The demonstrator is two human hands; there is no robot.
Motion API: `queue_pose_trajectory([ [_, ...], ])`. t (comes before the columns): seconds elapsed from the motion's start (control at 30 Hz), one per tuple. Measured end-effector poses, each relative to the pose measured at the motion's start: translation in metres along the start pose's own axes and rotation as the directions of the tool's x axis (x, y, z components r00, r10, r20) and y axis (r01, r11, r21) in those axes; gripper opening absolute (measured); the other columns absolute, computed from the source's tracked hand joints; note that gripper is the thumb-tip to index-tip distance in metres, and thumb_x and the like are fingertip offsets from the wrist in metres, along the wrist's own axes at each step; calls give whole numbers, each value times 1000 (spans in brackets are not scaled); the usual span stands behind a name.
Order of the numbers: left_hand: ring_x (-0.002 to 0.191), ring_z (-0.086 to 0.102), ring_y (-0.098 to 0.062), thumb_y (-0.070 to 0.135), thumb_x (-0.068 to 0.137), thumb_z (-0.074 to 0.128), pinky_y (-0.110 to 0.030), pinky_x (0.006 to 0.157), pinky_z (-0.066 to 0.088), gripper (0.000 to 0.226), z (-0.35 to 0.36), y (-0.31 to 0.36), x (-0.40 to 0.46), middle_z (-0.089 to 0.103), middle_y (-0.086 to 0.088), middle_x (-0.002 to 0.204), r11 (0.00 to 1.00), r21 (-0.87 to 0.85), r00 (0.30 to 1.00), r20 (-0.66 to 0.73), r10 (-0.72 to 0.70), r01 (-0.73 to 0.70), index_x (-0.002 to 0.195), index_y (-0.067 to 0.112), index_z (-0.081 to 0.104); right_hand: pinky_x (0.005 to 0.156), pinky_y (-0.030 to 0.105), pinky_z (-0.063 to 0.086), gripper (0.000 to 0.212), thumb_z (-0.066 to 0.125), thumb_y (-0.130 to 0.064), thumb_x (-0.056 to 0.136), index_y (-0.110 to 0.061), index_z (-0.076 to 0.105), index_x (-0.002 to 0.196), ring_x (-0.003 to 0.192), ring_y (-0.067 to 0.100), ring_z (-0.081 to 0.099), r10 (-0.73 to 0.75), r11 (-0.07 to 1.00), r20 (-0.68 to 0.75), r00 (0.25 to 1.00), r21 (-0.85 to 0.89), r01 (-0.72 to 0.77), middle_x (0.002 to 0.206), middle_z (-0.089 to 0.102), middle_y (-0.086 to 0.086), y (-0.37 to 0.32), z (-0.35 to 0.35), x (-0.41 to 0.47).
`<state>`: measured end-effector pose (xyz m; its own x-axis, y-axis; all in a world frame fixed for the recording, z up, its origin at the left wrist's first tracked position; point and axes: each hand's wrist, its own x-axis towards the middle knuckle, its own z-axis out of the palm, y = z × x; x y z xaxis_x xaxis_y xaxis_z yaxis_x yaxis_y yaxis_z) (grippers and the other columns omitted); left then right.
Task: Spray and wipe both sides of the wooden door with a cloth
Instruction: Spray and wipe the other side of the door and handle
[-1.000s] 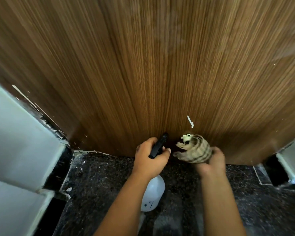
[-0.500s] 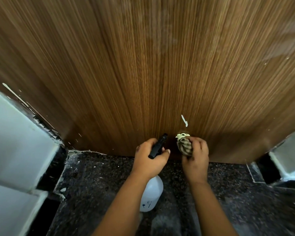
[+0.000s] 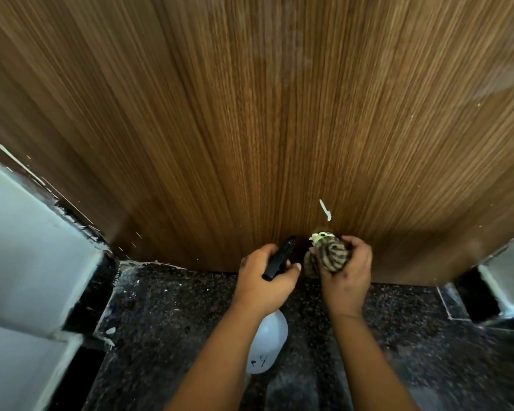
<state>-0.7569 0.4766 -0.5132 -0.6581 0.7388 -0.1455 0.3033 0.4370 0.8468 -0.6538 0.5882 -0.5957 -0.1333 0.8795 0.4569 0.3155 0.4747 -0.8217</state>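
— What has each grip got hold of?

— The left hand (image 3: 263, 284) is curled tight round the black trigger head of the spray bottle (image 3: 266, 345), thumb wrapped over the right side of it. The right hand (image 3: 346, 280) has its fingers bunched round a striped cloth (image 3: 330, 255), which is wadded into a ball. Neither grip is spread at all; both are wrapped round what they hold.

— Where does the cloth sit against the door?

— Low down, at the foot of the wooden door (image 3: 250, 114), just above its bottom edge. The wad looks pressed to the wood, though the exact contact is hidden behind the cloth itself.

— Anything around them, or in the way?

— A white paint streak (image 3: 325, 209) sits on the door just above the cloth. Beneath is a dark speckled floor (image 3: 175, 321). Pale walls (image 3: 27, 247) flank the door on the left and right, with white flecks along the left jamb. The two hands are just beside each other, not touching.

— And how does the bottle lie?

— Its long axis runs from the black nozzle, aimed up and forward at the door's base, down to the translucent white body hanging below the left wrist toward the floor. The door's grain runs vertically, top to bottom.
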Motion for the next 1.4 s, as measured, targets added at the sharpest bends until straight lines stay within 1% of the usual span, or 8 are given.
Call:
queue_pose_trajectory([
  [0.17, 70, 61, -5, 28, 86, 75, -11, 59, 42, 18, -3, -1, 4, 64, 6, 71, 1000, -7, 1000, -15, -12, 11, 81, 14, 64, 78, 26, 39, 26, 65, -18, 82, -2, 62, 103, 87, 26, 55, -216, 949, 99, 971, -214, 233, 97, 62, 12, 17, 0, 5],
  [0.5, 72, 62, -6, 27, 86, 76, -14, 60, 45, 19, 0, -3, 6, 68, 1, 76, 1000, -27, 1000, 21, -14, 14, 82, 13, 64, 66, 24, 36, 36, 81, -33, 73, -8, 57, 82, 76, 16, 51, -46, 997, 111, 993, -51, 52, 82, 53, -3, 6, 1, 8],
  [0.67, 82, 66, -11, 27, 85, 76, -34, 79, 55, 13, 0, -5, 8, 71, 3, 86, 999, -47, 999, 46, -21, 24, 88, 17, 68, 95, 28, 47, 57, 81, -43, 72, -7, 67, 114, 103, 19, 64, 546, 808, 19, 838, 255, -532, 109, 70, 6, -10, 20, -8],
  [0.8, 81, 65, -11, 28, 85, 75, -32, 76, 53, 14, 0, -5, 7, 70, 1, 85, 999, 6, 998, 48, -33, 33, 87, 17, 66, 94, 28, 49, 60, 91, -26, 64, -22, 58, 114, 102, 12, 61, 711, 641, -88, 698, 490, -591, 109, 63, -7, -18, 18, -2],
  [0.9, 78, 64, -11, 28, 86, 76, -24, 68, 48, 18, -4, -8, 9, 68, 1, 80, 999, -6, 998, 41, -38, 38, 86, 13, 66, 98, 39, 52, 37, 85, -22, 73, -25, 63, 101, 102, 15, 64, 614, 736, -270, 741, 536, -414, 108, 66, -1, -10, 9, 6],
  [1.0, 75, 64, -12, 28, 85, 76, -24, 64, 46, 19, -6, -12, 10, 66, 1, 76, 999, -9, 999, 23, -40, 41, 82, 13, 65, 94, 34, 47, 25, 68, -8, 78, -1, 67, 102, 96, 27, 60, 65, 993, -260, 963, 110, -38, 101, 65, 15, -7, 12, 2],
  [1.2, 77, 66, -19, 27, 85, 76, -35, 74, 53, 19, -5, -11, 11, 69, -3, 78, 999, -27, 999, 26, -29, 29, 81, 12, 64, 99, 39, 35, 32, 57, -6, 83, -3, 66, 114, 108, 35, 46, -420, 867, 56, 906, -270, 419, 118, 52, 16, 19, 10, -13],
  [1.4, 79, 65, -16, 26, 85, 76, -31, 74, 51, 18, -5, -6, 9, 68, 0, 78, 999, -35, 999, 36, -21, 22, 82, 12, 65, 92, 19, 42, 32, 55, -18, 83, 2, 68, 105, 99, 24, 56, -51, 999, -150, 987, -9, 51, 105, 62, 14, 3, 16, -6],
])
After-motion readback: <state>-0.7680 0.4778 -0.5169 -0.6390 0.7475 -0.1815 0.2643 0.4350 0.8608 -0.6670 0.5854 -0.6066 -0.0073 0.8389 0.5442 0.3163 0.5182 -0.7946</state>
